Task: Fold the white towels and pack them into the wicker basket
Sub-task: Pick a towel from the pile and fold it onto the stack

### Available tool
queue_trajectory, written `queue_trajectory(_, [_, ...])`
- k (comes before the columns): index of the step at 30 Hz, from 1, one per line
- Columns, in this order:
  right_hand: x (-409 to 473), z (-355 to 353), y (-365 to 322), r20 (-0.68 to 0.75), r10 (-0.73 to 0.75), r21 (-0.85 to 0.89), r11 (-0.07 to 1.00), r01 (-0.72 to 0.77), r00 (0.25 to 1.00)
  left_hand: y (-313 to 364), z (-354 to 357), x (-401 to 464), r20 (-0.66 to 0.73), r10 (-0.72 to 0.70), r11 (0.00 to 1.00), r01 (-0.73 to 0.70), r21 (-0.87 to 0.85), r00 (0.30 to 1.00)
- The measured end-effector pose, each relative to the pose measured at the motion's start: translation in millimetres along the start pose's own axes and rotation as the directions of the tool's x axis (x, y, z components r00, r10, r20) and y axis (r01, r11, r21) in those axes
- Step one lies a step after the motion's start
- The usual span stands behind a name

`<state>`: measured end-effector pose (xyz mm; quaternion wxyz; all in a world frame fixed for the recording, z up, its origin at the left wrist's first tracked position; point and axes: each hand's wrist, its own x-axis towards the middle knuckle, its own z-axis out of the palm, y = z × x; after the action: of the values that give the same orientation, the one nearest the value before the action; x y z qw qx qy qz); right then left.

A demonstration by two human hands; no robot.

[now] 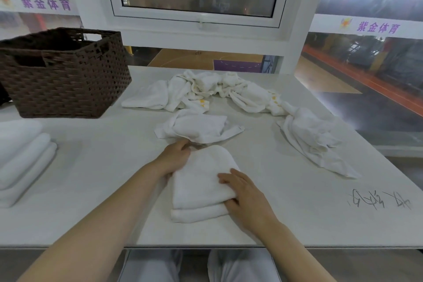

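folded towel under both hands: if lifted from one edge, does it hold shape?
Probably not. The folded towel is soft terry in loose layers, so it would likely sag and unfold. Looks light. Unlikely to slip: left hand and right hand dent it.

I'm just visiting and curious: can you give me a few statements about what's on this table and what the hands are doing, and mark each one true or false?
1. Both hands are on the folded towel near the table's front edge. True: the left hand grips its far left corner, and the right hand holds its right side.
2. The wicker basket stands at the far right of the table. False: it stands at the far left.
3. A stack of folded towels lies at the left edge. True.
4. All the towels are already folded. False: crumpled towels still lie across the back and right of the table.
5. The basket is light yellow. False: it is dark brown.
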<state>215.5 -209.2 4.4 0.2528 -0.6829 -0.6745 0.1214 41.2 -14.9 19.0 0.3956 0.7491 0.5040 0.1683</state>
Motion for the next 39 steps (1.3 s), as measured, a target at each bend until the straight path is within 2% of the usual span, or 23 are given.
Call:
queue_trajectory(2, [1, 4, -2, -0.029, 0.034, -0.009, 0.999, -0.034, 0.999, 1, 1, -19, -0.003, 0.043, 0.999, -0.043, 0.007, 0.999])
queue_trajectory(6, [5, 19, -11, -0.045, -0.024, -0.090, 0.996, 0.020, 0.999, 1, 7, -67, -0.015, 0.145, 0.976, -0.141, 0.164, 0.989])
queue_trajectory(9, [6, 23, -14, -0.044, -0.026, -0.159, 0.987, 0.019, 0.999, -8, 14, -100, 0.099, 0.240, 0.948, -0.255, 0.188, 0.966])
queue_trajectory(12, [7, 24, -14, -0.084, -0.007, -0.178, 0.984, -0.008, 0.996, -23, 20, -118, 0.183, 0.352, 0.850, -0.396, 0.347, 0.918])
queue_trajectory(16, [9, 31, -10, -0.151, -0.051, -0.192, 0.981, 0.021, 0.987, -39, 25, -119, 0.076, 0.457, 0.716, -0.417, 0.560, 0.886])
queue_trajectory(19, [10, 33, -9, -0.180, -0.072, -0.252, 0.968, 0.025, 0.981, -42, 31, -119, 0.034, 0.563, 0.619, -0.448, 0.645, 0.826])
queue_trajectory(24, [8, 30, -11, -0.188, -0.075, -0.213, 0.977, 0.034, 0.979, -42, 34, -126, -0.073, 0.643, 0.644, -0.487, 0.590, 0.762])
queue_trajectory(26, [5, 24, -8, -0.180, -0.104, -0.126, 0.989, 0.082, 0.978, -44, 31, -127, -0.060, 0.641, 0.645, -0.495, 0.582, 0.765])
queue_trajectory(28, [2, 17, -2, -0.078, -0.165, -0.033, 0.986, 0.163, 0.983, -46, 26, -129, -0.042, 0.615, 0.658, -0.483, 0.578, 0.788])
queue_trajectory(30, [0, 9, 3, 0.064, -0.240, -0.014, 0.970, 0.242, 0.969, -46, 18, -131, -0.015, 0.573, 0.688, -0.471, 0.551, 0.819])
queue_trajectory(32, [1, 4, 6, 0.134, -0.284, -0.048, 0.955, 0.293, 0.949, -47, 9, -129, 0.003, 0.532, 0.712, -0.448, 0.541, 0.847])
queue_trajectory(36, [12, 14, -8, 0.133, -0.323, -0.195, 0.918, 0.344, 0.937, -48, -11, -128, -0.001, 0.502, 0.638, -0.370, 0.675, 0.865])
queue_trajectory(39, [23, 33, -31, 0.101, -0.327, -0.169, 0.925, 0.340, 0.940, -57, -24, -137, -0.068, 0.432, 0.682, -0.276, 0.677, 0.899])
